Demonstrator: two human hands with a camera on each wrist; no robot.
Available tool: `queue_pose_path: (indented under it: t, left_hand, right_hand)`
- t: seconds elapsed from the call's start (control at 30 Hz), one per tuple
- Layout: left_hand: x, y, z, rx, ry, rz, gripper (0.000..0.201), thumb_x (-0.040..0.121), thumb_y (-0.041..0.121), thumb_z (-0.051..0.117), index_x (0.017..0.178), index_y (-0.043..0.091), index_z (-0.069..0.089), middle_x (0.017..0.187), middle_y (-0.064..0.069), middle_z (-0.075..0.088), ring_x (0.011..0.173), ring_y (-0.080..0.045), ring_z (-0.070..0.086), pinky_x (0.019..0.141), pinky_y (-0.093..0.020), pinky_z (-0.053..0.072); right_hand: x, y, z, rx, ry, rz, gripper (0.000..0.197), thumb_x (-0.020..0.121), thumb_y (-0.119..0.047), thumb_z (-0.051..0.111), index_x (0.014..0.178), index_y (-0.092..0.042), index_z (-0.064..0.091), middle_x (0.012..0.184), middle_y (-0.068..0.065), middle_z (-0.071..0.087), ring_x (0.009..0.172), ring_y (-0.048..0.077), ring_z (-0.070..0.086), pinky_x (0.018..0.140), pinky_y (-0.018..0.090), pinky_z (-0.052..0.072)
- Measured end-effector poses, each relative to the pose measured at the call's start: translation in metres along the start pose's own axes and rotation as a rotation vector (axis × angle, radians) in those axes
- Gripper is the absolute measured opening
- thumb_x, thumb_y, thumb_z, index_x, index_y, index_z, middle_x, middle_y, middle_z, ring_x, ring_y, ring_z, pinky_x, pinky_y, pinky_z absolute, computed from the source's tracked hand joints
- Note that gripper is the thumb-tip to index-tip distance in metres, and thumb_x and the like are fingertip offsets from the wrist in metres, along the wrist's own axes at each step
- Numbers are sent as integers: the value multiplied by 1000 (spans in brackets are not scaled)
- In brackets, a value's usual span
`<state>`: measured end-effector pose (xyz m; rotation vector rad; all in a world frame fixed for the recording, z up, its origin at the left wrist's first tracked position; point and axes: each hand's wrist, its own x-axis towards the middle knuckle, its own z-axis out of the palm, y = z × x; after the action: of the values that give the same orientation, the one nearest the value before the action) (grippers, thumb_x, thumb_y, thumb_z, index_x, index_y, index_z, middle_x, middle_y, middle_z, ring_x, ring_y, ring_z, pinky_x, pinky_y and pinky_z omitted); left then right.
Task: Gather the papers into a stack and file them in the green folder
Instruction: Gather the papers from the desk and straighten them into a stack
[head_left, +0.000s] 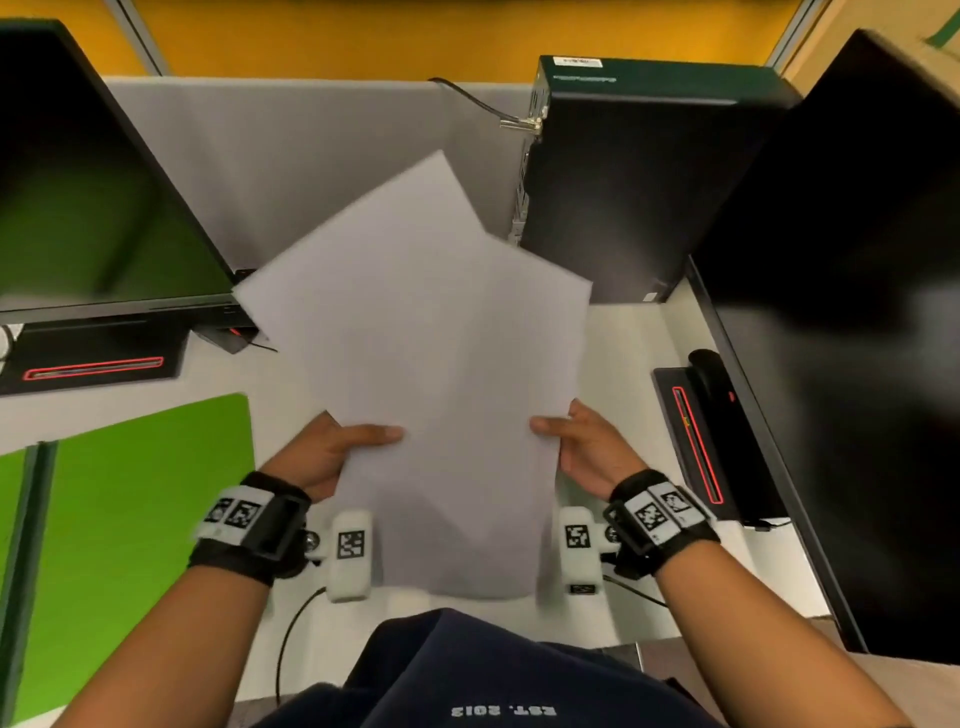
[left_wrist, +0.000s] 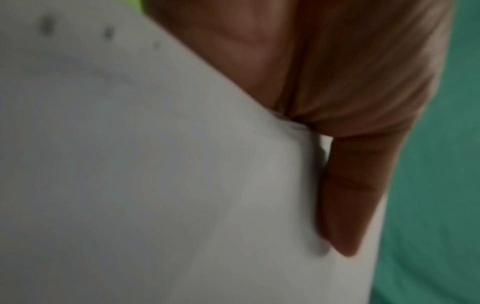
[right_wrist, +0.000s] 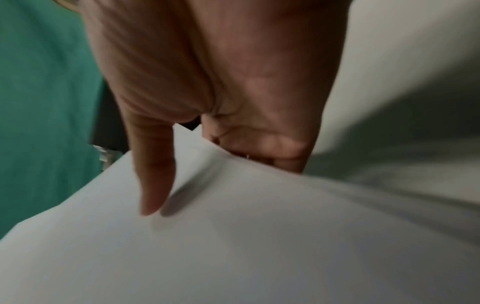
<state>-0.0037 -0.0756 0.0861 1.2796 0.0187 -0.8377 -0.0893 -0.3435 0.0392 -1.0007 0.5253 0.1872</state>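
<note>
A loose fan of white papers (head_left: 426, 364) is held up above the desk in the middle of the head view, its sheets askew. My left hand (head_left: 332, 452) grips the papers' lower left edge, thumb on top. My right hand (head_left: 582, 447) grips the lower right edge in the same way. In the left wrist view my thumb (left_wrist: 350, 195) lies on the papers (left_wrist: 155, 164). In the right wrist view my thumb (right_wrist: 153, 174) presses on the papers (right_wrist: 233, 236), the fingers hidden beneath. The green folder (head_left: 140, 519) lies open on the desk at the left.
A monitor (head_left: 88, 182) stands at the back left and another monitor (head_left: 852, 364) at the right. A dark computer case (head_left: 634, 176) stands at the back right. A grey partition (head_left: 291, 145) closes the back of the white desk (head_left: 623, 343).
</note>
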Motion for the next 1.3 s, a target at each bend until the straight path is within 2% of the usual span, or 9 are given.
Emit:
queue_pose_path:
  t: [0.13, 0.23, 0.4, 0.57, 0.73, 0.9, 1.07, 1.17, 1.3]
  left_hand:
    - [-15, 45, -2, 143, -98, 180, 57, 25, 35, 93, 78, 18, 81, 80, -1, 79, 72, -14, 75, 60, -23, 59]
    - [-8, 61, -2, 239, -64, 270, 40, 53, 28, 85, 92, 20, 76, 90, 5, 79, 84, -9, 74, 71, -21, 58]
    - [3, 62, 18, 375, 163, 493, 30, 83, 1, 64, 100, 25, 63, 87, 26, 74, 89, 9, 67, 83, -9, 50]
    - [2, 41, 28, 349, 259, 560, 34, 81, 2, 66, 95, 33, 63, 82, 33, 72, 85, 15, 66, 84, -5, 49]
    - [2, 0, 20, 358, 244, 438, 34, 77, 5, 71, 93, 34, 66, 84, 30, 74, 86, 13, 67, 79, -5, 50]
    - [-2, -5, 15, 330, 245, 411, 31, 75, 6, 72, 97, 28, 67, 87, 24, 75, 87, 8, 69, 76, -5, 50]
    - [2, 1, 15, 314, 217, 405, 37, 66, 15, 81, 99, 27, 68, 92, 19, 76, 93, 3, 69, 87, -10, 52]
    - [5, 2, 17, 354, 263, 408, 33, 73, 8, 75, 98, 28, 65, 88, 24, 75, 88, 8, 68, 83, -5, 50]
    - [0, 17, 20, 325, 388, 496, 29, 75, 14, 74, 103, 14, 69, 86, 18, 75, 89, 6, 67, 90, -11, 48]
  right_hand:
    - [-19, -43, 12, -168, 1, -330, 64, 47, -27, 90, 104, -11, 66, 104, 14, 69, 99, 28, 64, 93, 39, 53]
    - [-22, -58, 20, -211, 36, -475, 54, 51, -27, 89, 97, -13, 64, 98, 18, 65, 96, 31, 63, 95, 50, 47]
    - [-34, -69, 36, -299, 209, -664, 45, 73, 9, 73, 115, 2, 58, 102, 6, 72, 99, 22, 69, 88, 33, 56]
    - [-47, -69, 38, -373, 337, -776, 12, 75, 4, 74, 78, -4, 66, 59, -20, 70, 59, -7, 64, 60, 9, 50]
    - [-44, -38, 25, -368, 365, -693, 19, 74, 8, 73, 91, 1, 68, 69, -17, 75, 70, -2, 70, 66, 10, 54]
    - [-50, -30, 20, -363, 355, -661, 33, 74, 9, 73, 57, -16, 58, 46, -18, 64, 48, -7, 60, 57, 6, 48]
    - [-44, -29, 18, -326, 305, -621, 45, 67, -20, 84, 73, 17, 59, 73, 24, 66, 74, 19, 61, 76, 34, 52]
    - [-45, -37, 24, -400, 306, -637, 13, 73, 1, 76, 74, -10, 70, 73, -5, 75, 75, 11, 70, 82, 28, 55]
    - [-57, -53, 35, -551, 318, -733, 59, 77, -1, 74, 30, -28, 50, 30, -17, 48, 31, -3, 46, 46, 2, 37]
